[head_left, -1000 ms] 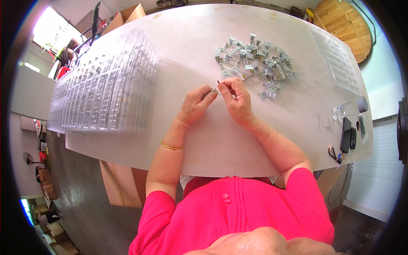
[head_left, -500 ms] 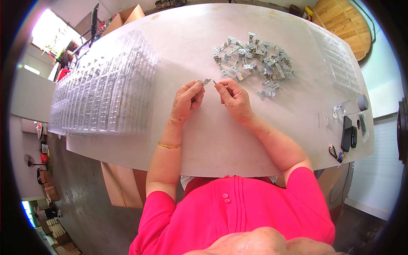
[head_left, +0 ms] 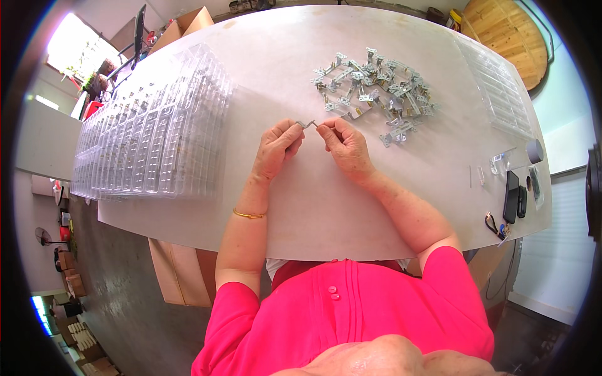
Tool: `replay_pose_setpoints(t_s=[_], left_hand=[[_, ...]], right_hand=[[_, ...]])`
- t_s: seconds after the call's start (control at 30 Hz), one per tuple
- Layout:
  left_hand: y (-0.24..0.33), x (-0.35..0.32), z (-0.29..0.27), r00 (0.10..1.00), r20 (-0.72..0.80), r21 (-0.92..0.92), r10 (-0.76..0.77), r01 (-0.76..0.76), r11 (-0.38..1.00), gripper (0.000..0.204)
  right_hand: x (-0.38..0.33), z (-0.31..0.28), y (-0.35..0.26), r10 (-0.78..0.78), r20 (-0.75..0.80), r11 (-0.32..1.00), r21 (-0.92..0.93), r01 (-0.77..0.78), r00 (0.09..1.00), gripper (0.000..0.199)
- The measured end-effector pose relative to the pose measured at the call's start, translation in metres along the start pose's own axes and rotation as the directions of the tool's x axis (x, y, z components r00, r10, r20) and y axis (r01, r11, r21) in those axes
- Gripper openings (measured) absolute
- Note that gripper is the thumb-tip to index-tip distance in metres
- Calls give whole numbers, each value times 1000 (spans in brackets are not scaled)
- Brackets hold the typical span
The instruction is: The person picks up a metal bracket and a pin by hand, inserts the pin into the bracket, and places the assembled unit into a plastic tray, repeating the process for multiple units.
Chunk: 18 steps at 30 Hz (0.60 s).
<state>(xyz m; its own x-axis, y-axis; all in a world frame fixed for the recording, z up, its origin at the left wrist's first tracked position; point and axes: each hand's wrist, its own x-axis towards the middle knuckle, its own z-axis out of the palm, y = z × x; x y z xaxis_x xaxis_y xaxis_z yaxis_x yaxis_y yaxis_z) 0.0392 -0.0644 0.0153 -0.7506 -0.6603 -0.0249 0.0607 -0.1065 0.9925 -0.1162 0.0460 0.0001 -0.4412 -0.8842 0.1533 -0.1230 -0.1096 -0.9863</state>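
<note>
Over the middle of the table (head_left: 313, 207), my left hand (head_left: 276, 149) pinches a small bent metal bracket (head_left: 305, 125) that sticks out toward the right. My right hand (head_left: 346, 147) has its fingers closed on a thin, dark, pin-like piece (head_left: 315, 123), most of it hidden by the fingers. Its tip meets or nearly meets the bracket's end; contact cannot be made out. Beyond my right hand lies a loose pile of silvery metal brackets (head_left: 360, 78), some with brass-coloured parts.
Tall stacks of clear compartment trays (head_left: 157, 125) holding metal parts fill the table's left. More clear trays (head_left: 495, 88) lie at the far right. Nearer on that side are a black phone (head_left: 511, 197), a grey round-capped container (head_left: 534, 151) and a short cable (head_left: 495, 227).
The bracket in my left hand has turned, and its end now sits closer to the pin-like piece in my right hand. Both arms stay nearly in place.
</note>
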Motion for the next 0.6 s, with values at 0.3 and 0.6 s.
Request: replay_pose_setpoints(t_s=[0.3, 0.6], left_hand=[[-4, -2, 6, 996, 24, 244, 90, -93, 965, 21], [3, -9, 10, 984, 90, 487, 151, -175, 856, 18]], right_hand=[[2, -5, -13, 166, 111, 969, 164, -182, 980, 18], [10, -15, -5, 212, 275, 945, 189, -269, 938, 23]])
